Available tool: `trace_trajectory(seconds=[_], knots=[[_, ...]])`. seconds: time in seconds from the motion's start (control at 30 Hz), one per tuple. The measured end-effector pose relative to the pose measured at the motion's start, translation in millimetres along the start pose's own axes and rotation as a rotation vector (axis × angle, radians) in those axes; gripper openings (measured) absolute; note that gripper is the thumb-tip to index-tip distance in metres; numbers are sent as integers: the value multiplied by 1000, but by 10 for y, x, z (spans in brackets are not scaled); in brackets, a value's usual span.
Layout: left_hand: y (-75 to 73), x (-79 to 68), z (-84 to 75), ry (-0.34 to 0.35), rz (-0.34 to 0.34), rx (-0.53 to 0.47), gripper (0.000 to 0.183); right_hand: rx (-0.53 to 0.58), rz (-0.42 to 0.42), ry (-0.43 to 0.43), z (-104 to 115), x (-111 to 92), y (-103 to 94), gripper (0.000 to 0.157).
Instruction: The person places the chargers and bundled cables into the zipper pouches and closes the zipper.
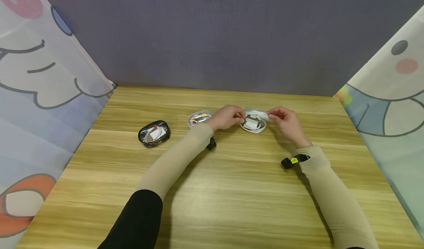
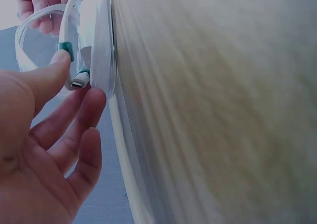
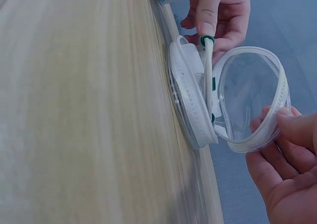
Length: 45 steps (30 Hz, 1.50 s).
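Observation:
A clear oval zip pouch with white edging (image 3: 190, 100) rests on the table with its lid (image 3: 250, 87) folded back. At its far-left side my left hand (image 1: 228, 117) pinches a coiled white cable (image 3: 208, 68) at a green tie, between thumb and fingers. The cable's metal-tipped plug (image 2: 78, 83) sticks out below that thumb in the left wrist view. My right hand (image 1: 287, 124) holds the lid's white rim between thumb and fingers. Inside the pouch lies a white block (image 1: 251, 123), partly covered by the cable.
Left of the hands lies a second clear pouch (image 1: 193, 119) with coloured contents, partly behind the left wrist. Farther left is a black-edged clear pouch (image 1: 154, 134) holding a white cable and a red piece. A grey partition (image 1: 215, 39) borders the wooden table's (image 1: 225, 194) far edge.

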State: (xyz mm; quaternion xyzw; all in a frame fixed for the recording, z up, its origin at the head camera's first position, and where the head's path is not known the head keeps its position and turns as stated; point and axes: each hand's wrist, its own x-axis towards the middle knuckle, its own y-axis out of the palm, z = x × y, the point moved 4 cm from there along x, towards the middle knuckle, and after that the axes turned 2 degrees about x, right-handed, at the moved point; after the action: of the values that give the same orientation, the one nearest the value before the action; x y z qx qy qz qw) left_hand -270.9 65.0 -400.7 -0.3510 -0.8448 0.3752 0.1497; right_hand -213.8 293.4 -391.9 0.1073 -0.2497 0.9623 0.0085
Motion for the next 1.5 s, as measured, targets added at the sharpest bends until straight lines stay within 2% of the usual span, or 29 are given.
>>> trace_trajectory(seconds=[0.1, 0.23, 0.53, 0.67, 0.8, 0.9, 1.1, 1.33, 1.5], knots=[[3, 10, 7, -13, -1, 6, 9, 1, -4, 2, 5, -2, 3, 15], [-6, 21, 17, -39, -33, 24, 20, 4, -5, -5, 15, -3, 8, 15], [-22, 57, 54, -119, -102, -36, 42, 8, 15, -5, 28, -7, 34, 15], [-24, 66, 51, -160, -87, -10, 59, -25, 68, 3, 40, -19, 61, 14], [-16, 69, 54, -180, -63, 36, 66, -34, 134, -5, 49, -37, 87, 15], [-11, 66, 49, -160, -61, 38, 62, -45, 169, -15, 52, -48, 97, 15], [-13, 37, 25, -100, -73, -26, 34, -79, 222, -38, 64, -63, 110, 15], [-19, 15, 46, -88, -55, -52, 30, -66, 235, -109, 80, -67, 130, 12], [-18, 10, 48, -63, -44, -30, 30, -34, 251, -115, 92, -78, 154, 12]])
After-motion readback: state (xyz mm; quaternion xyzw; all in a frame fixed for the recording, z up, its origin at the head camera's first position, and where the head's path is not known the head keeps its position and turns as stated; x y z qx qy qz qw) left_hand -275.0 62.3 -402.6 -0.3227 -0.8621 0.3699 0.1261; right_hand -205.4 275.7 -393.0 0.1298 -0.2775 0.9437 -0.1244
